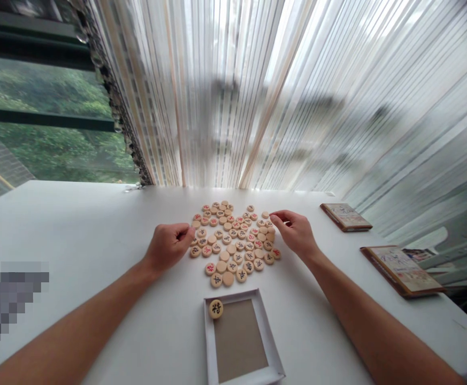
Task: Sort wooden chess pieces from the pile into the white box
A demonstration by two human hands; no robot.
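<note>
Many round wooden Chinese chess pieces (233,233) lie spread in a loose cluster on the white table, some showing red or black characters and some blank side up. At the cluster's left edge is my left hand (169,245), its fingers curled in and fingertips against the outer pieces; whatever they may hold is hidden. My right hand (295,231) rests at the right edge, thumb and fingers drawn together beside a blank piece (265,214). Nearer to me lies an open shallow white box (271,342) with a single black-character piece (216,308) in its far left corner.
Two flat boxes with printed covers, one farther (345,215) and one nearer (402,269), lie on the right of the white table (97,235). A string curtain (217,107) hangs behind the far edge. A window (48,117) is at the left. A pixelated patch covers the left edge.
</note>
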